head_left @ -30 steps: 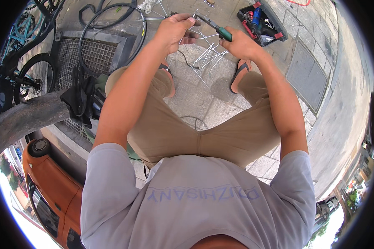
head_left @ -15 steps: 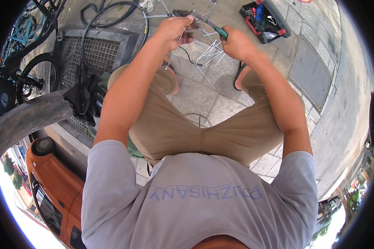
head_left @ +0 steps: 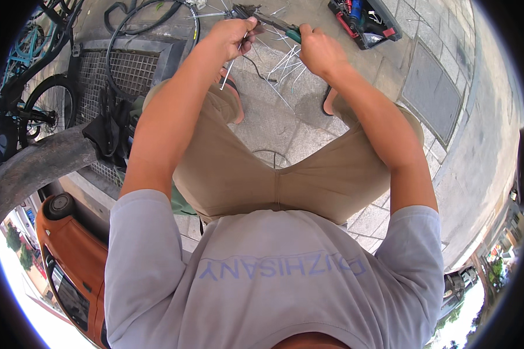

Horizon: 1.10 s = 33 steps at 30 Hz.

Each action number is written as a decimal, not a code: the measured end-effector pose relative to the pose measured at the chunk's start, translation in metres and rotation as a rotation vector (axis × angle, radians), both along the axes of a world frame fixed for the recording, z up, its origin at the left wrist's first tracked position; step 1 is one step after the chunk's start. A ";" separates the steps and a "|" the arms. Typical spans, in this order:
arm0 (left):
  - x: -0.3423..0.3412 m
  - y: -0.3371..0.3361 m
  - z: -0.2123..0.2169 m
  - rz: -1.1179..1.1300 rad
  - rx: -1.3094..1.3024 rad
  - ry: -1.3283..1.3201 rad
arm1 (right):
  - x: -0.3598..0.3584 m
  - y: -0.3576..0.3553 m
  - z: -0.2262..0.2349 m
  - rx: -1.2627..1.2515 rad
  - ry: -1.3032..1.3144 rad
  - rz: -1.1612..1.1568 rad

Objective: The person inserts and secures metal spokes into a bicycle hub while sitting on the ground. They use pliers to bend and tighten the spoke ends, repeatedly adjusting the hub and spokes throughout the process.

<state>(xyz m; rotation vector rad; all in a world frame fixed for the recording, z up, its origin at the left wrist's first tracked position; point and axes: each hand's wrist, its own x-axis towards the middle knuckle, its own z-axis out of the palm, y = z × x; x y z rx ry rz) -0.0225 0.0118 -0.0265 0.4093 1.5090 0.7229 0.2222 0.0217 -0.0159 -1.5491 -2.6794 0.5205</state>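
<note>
Work looks unfinished at upper centre: left hand [head_left: 233,38] pinching a rod [head_left: 227,73], right hand [head_left: 322,52] wrapped around green-handled pliers [head_left: 293,35], loose rods [head_left: 289,60] lying nearby.

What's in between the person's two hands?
In the head view, a green-handled tool reaches from the right hand toward the left hand. Thin silver rods show below it, lying on the ground.

We see a loose grey T-shirt [head_left: 273,302], blue-violet lettering [head_left: 282,267] across its chest and short sleeves [head_left: 141,232] at its sides; just beyond the T-shirt, khaki-brown trousers [head_left: 332,180]; farthest from it, dark-strapped open sandals [head_left: 232,86].
</note>
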 end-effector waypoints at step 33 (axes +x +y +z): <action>0.028 -0.027 0.023 -0.019 0.105 -0.065 | -0.008 -0.027 0.014 -0.565 0.582 -0.294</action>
